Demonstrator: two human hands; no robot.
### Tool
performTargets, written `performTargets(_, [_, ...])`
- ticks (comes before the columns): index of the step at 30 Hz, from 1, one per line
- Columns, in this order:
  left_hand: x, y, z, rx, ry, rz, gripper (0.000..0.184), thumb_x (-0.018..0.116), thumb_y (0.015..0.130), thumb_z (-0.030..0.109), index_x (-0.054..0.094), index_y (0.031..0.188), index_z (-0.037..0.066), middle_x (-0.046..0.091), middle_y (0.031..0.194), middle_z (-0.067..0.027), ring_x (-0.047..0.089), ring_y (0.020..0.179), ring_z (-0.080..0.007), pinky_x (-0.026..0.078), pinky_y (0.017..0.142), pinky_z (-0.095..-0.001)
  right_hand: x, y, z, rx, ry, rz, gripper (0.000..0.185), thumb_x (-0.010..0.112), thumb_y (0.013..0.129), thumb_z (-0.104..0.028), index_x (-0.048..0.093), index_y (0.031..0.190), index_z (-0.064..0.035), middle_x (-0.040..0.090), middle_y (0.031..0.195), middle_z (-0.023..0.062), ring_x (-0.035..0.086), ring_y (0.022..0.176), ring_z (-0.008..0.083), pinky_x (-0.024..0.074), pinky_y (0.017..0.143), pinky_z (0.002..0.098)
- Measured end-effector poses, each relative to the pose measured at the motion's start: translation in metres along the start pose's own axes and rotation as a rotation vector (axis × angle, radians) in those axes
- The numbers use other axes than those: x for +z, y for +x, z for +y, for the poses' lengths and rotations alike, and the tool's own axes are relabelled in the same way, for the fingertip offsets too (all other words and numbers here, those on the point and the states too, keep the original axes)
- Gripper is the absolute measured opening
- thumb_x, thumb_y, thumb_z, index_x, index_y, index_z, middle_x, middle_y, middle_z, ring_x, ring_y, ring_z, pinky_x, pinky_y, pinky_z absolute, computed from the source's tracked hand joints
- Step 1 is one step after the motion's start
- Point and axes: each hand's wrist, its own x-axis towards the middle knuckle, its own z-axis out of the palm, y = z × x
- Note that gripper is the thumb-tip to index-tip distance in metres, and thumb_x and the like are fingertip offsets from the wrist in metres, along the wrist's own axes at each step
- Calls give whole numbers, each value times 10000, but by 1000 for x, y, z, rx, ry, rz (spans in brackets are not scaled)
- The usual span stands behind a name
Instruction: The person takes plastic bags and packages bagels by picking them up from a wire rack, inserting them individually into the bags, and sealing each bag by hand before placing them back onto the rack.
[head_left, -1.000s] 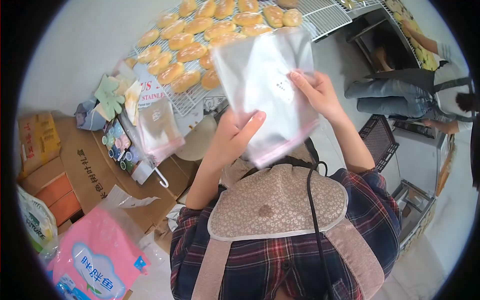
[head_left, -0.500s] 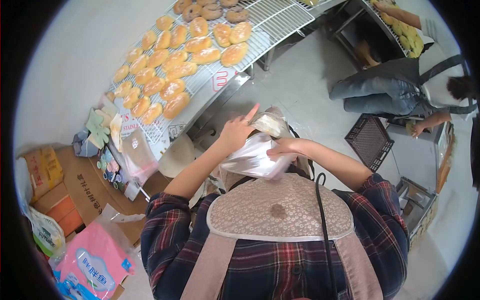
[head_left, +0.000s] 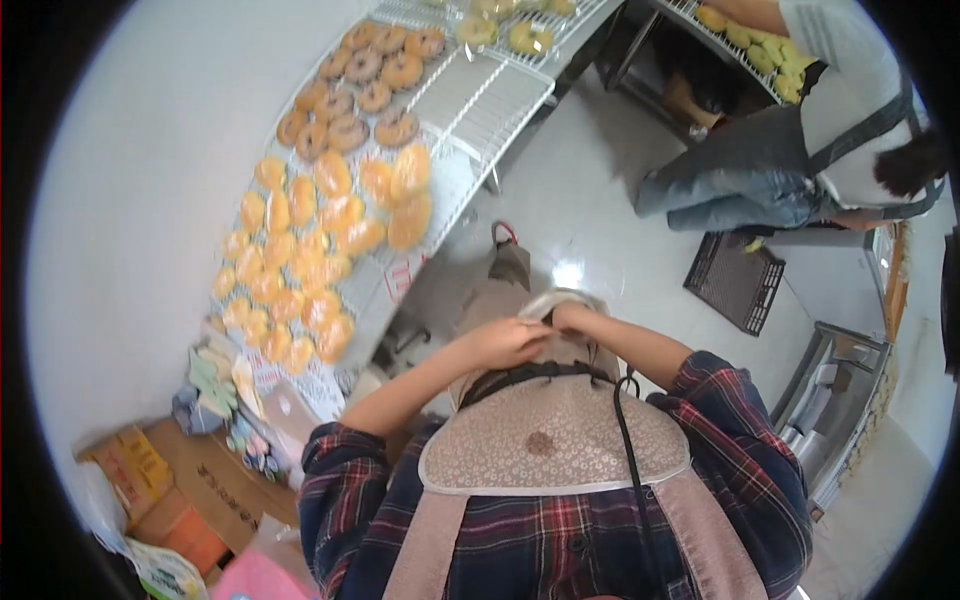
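Observation:
In front of my waist, my left hand (head_left: 508,342) reaches across the apron (head_left: 555,420), its fingers smeared by motion near my other wrist. My right hand (head_left: 572,318) is bent downward at a pale, whitish bag-like thing (head_left: 565,298). Its fingertips are hidden there, so what it holds cannot be made out. A dark waist tie (head_left: 540,370) runs across the apron just below both hands. No clear plastic bag shows in my left hand.
To the left, a wire rack (head_left: 480,100) bears glazed oval buns (head_left: 310,255) and ring-shaped breads (head_left: 365,68). Cardboard boxes (head_left: 205,480) stand below it. At right are another person (head_left: 760,150), a dark crate (head_left: 735,280) and a metal drawer unit (head_left: 830,390).
The shiny clear plastic that both hands held is out of sight. My hands have come closer together and nearer my waist. The view has shifted, and the other person's lower arm has drawn in.

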Motion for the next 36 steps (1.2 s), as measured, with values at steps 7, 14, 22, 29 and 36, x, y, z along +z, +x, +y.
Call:
performTargets(7, [-76, 116, -67, -94, 300, -149, 169, 587, 859, 196, 697, 946, 102, 663, 821, -198, 657, 745, -376, 533, 684, -446, -181, -34, 12, -72, 164, 43, 408, 558, 875, -336, 637, 1151, -46, 611, 1199, 176, 576, 1106, 290, 430, 947, 372])
performTargets(14, [-191, 214, -92, -127, -19, -15, 188, 773, 727, 231, 704, 715, 57, 659, 660, -131, 656, 611, -256, 499, 573, -333, -372, -10, 75, -273, 1165, 427, 445, 538, 961, -298, 512, 1271, 20, 644, 1126, 90, 577, 1071, 162, 447, 933, 313])
performTargets(22, [-226, 274, -127, -496, -318, 336, 215, 688, 827, 248, 698, 882, 41, 684, 756, -113, 660, 674, -214, 504, 640, -321, -570, 211, 33, -64, 137, 1389, 875, 698, 726, -588, 381, 1420, -159, 333, 1426, 218, 201, 1340, 492, 181, 1061, 611])
performTargets(29, [-281, 352, -128, -823, -311, 613, 135, 669, 847, 173, 682, 891, 47, 683, 775, -122, 673, 697, -242, 502, 634, -335, -699, 295, 53, -95, -5, 1218, 785, 588, 791, -613, 405, 1412, -168, 310, 1462, 215, 118, 1364, 505, 37, 948, 771])
performTargets(36, [-317, 415, -122, -1021, -376, 1002, 109, 647, 846, 106, 661, 945, 63, 674, 801, -112, 670, 690, -267, 495, 612, -349, -924, 370, 294, 201, 570, 1777, 710, 725, 730, -358, 442, 1242, 45, 554, 1157, 236, 531, 1075, 383, 417, 925, 468])
